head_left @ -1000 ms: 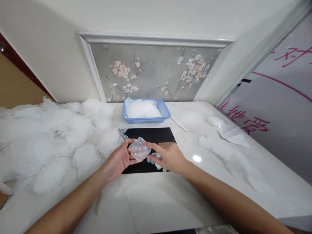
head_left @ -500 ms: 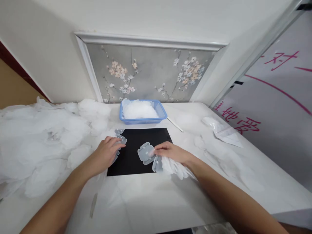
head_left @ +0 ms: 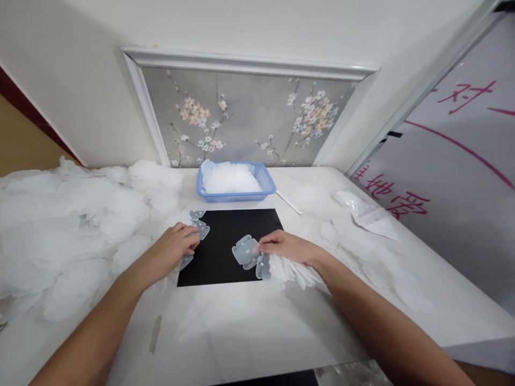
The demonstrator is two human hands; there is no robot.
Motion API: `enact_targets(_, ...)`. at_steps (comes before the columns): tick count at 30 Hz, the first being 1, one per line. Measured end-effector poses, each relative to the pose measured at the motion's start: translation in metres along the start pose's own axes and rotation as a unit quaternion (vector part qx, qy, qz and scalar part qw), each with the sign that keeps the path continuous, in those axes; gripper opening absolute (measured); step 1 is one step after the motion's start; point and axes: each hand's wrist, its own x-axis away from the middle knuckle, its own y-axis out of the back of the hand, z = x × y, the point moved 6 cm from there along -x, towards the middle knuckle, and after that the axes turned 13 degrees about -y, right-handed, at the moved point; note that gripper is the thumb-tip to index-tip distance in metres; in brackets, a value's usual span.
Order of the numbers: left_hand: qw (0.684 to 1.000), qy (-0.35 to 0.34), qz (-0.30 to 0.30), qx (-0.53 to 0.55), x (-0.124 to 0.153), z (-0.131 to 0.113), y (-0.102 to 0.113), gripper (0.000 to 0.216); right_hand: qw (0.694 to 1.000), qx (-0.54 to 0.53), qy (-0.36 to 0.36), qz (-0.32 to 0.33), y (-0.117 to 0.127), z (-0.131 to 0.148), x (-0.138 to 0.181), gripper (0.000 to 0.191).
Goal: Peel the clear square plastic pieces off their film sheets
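Note:
My right hand [head_left: 288, 247] pinches the edge of a thin translucent scalloped piece [head_left: 245, 252] with small round spots, held over the black mat [head_left: 225, 230]. Under that hand, a fanned bunch of similar white pieces [head_left: 292, 272] lies across the mat's right edge, with one spotted piece [head_left: 263, 266] showing at its end. At the mat's left edge, my left hand [head_left: 177, 244] has its fingers curled in over more spotted translucent pieces [head_left: 203, 229]. What its fingertips hold is hidden.
A large heap of thin white pieces [head_left: 72, 225] covers the table's left side. Behind the mat stands a blue basket [head_left: 237, 197] containing white pieces, with a white stick [head_left: 289, 203] beside it. A clear plastic bag [head_left: 370, 217] lies at the right, near the whiteboard [head_left: 450, 177].
My left hand has drawn back to the left, its fingers going from stretched to curled. My right hand and its piece have shifted slightly right.

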Motion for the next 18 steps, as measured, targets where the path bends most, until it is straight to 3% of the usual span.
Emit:
enact_targets(4,0.990,0.061,-0.058,0.114,-0.005,-0.011,0.003,0.016,0.999,0.036,0.026,-0.016,-0.001,0.001,0.001,0.025)
enact_targets(9,0.898,0.162,-0.127,0.389,-0.008,-0.025,-0.020,0.021,0.994,0.042,0.098,-0.032,0.003,0.018,0.004,0.034)
enact_targets(12,0.832,0.215,-0.177,0.480,-0.010,-0.019,-0.039,0.027,0.982,0.040,0.166,-0.081,0.023,0.051,0.001,0.037)
enact_targets(14,0.807,0.238,-0.220,0.494,-0.009,-0.010,-0.045,0.031,0.971,0.055,0.192,-0.134,0.044,0.081,-0.010,0.039)
enact_targets(18,0.817,0.223,-0.245,0.471,-0.009,-0.002,-0.044,0.031,0.949,0.080,0.186,-0.243,0.088,0.141,-0.057,0.046)
